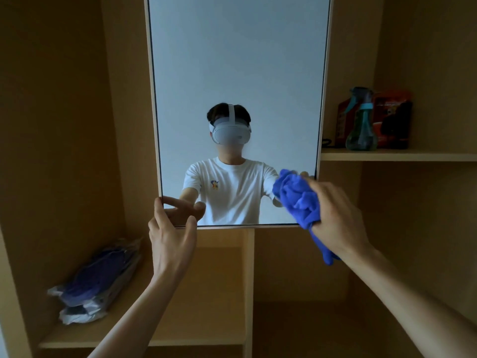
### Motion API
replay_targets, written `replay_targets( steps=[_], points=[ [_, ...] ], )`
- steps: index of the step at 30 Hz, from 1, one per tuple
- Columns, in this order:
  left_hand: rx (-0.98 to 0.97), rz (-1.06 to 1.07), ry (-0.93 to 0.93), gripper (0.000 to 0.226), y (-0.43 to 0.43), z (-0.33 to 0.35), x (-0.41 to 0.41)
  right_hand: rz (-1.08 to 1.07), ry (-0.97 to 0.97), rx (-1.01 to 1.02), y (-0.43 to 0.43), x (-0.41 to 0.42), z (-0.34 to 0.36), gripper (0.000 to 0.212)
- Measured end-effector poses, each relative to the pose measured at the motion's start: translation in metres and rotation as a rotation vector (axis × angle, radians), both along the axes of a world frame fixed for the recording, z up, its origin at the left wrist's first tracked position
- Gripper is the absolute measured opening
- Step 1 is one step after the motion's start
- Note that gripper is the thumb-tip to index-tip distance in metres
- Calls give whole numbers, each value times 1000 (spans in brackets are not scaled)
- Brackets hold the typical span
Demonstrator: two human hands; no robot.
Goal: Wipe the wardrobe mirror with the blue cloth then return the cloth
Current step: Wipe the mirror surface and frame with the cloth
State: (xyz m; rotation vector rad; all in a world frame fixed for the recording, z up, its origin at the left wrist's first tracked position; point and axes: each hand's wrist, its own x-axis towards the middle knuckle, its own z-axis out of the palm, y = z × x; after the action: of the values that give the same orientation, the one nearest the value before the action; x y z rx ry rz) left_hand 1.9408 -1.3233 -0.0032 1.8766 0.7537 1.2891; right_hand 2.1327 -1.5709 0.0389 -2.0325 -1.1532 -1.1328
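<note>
Currently blue cloth [300,200] is bunched in the curled fingers of the right hand [335,215], against the mirror's [237,73] lower right corner, one tail hanging below the frame. Left hand [170,233] is spread at the lower left corner, possibly touching the edge. Spray bottle [360,122] stands on the right shelf [426,155].

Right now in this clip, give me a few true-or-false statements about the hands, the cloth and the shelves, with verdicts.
The right hand grips the blue cloth at the mirror's lower right corner. True.
The left hand holds a spray bottle. False: it holds nothing, fingers spread at the mirror's lower left corner; the spray bottle stands on the right shelf.
A plastic-wrapped package lies on the lower left shelf. True.
The blue cloth is folded flat. False: it is bunched up.
</note>
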Motion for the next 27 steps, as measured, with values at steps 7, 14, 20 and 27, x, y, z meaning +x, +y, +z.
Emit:
replay_targets(
  steps=[7,14,20,27],
  points=[
    [2,0,-5,83,2,1,0,-10,166,252,-1,2,6,34],
    [12,25,-25,79,6,-1,1,-17,251,337,15,-5,-5,64],
    [27,42,-35,78,7,-2,2,22,83,455,25,-11,-5,65],
    [38,39,-40,76,8,-1,1,-63,119,439,34,-7,-16,61]
  ],
)
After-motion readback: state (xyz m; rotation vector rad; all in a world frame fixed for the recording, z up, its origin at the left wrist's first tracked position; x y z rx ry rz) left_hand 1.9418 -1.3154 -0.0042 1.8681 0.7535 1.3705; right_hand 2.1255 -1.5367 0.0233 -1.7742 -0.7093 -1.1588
